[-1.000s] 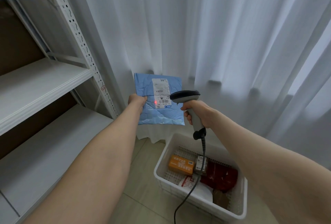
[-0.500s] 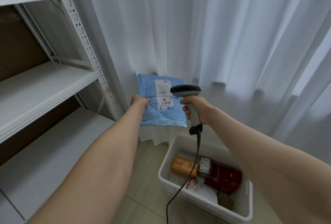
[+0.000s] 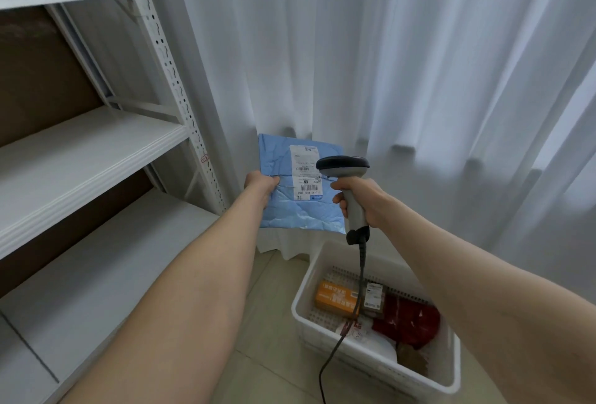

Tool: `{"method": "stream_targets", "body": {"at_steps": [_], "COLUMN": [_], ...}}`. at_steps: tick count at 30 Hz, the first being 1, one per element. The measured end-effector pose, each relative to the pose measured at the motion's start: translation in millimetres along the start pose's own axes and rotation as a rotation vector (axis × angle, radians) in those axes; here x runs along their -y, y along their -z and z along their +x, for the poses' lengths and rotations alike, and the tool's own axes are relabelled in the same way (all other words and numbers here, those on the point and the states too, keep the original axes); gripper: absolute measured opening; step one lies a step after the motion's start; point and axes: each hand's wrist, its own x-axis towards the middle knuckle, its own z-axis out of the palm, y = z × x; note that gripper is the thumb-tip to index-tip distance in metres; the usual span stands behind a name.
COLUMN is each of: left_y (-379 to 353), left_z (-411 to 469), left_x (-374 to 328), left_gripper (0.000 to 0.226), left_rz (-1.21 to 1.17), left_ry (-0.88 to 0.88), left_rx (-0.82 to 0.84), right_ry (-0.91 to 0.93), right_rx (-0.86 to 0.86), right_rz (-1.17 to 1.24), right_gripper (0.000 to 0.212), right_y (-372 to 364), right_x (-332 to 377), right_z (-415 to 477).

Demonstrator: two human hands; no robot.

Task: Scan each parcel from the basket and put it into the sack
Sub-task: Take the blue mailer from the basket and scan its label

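Observation:
My left hand [image 3: 259, 186] grips the left edge of a flat blue parcel [image 3: 290, 206], held upright in front of the curtain with its white barcode label [image 3: 305, 171] facing me. My right hand [image 3: 361, 198] grips the handle of a grey barcode scanner [image 3: 343, 166], whose dark head sits just right of the label. The scanner's cable [image 3: 358, 294] hangs down over the white basket [image 3: 306, 316] on the floor. In the basket lie an orange box [image 3: 333, 302], a red parcel [image 3: 408, 323], a white parcel [image 3: 364, 336] and a brown one. No sack is in view.
A white metal shelving unit [image 3: 96, 152] fills the left side, its perforated upright [image 3: 174, 81] close to the parcel. White curtains [image 3: 419, 64] hang behind everything. Beige floor tiles [image 3: 267, 323] show between the shelf and the basket.
The red scan dot seen on the label a second ago is gone. The parcel and scanner sit slightly lower and more to the right in view; the basket has shifted right too.

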Motion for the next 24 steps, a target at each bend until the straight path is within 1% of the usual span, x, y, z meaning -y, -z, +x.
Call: {"method": "stream_targets", "body": {"at_steps": [6, 11, 13, 17, 20, 22, 24], "left_y": [47.9, 103.3, 128.5, 194.0, 248.0, 282.4, 318.6], "left_z": [-55.9, -123.7, -153.2, -201.3, -233.0, -255.3, -275.9], "left_x": [20.4, 58.8, 76.2, 115.7, 142.5, 159.4, 177.3], "left_gripper": [0.037, 0.038, 0.035, 0.033, 0.029, 0.026, 0.030], "left_rz": [-0.006, 0.012, 0.004, 0.007, -0.010, -0.023, -0.050], "left_ry": [-0.001, 0.038, 0.056, 0.105, 0.140, 0.172, 0.194], "left_rx": [0.072, 0.000, -0.026, -0.160, -0.275, -0.325, -0.378], "right_ry": [-0.034, -0.035, -0.042, -0.053, -0.054, -0.075, -0.103], "right_rx": [-0.014, 0.059, 0.097, 0.189, 0.284, 0.344, 0.406], "right_rz": [0.133, 0.147, 0.130, 0.031, -0.019, -0.038, -0.046], "right_gripper": [0.013, 0.007, 0.010, 0.028, 0.033, 0.032, 0.038], "right_y": [-16.0, -51.9, -73.3, -127.9, -175.3, -207.8, -241.4], "right_x": [-34.4, -74.9, -91.8, -125.5, -144.2, -156.5, -168.6], "right_z": [-18.8, -65.1, -86.8, -128.8, -156.9, -176.4, -195.8]}}
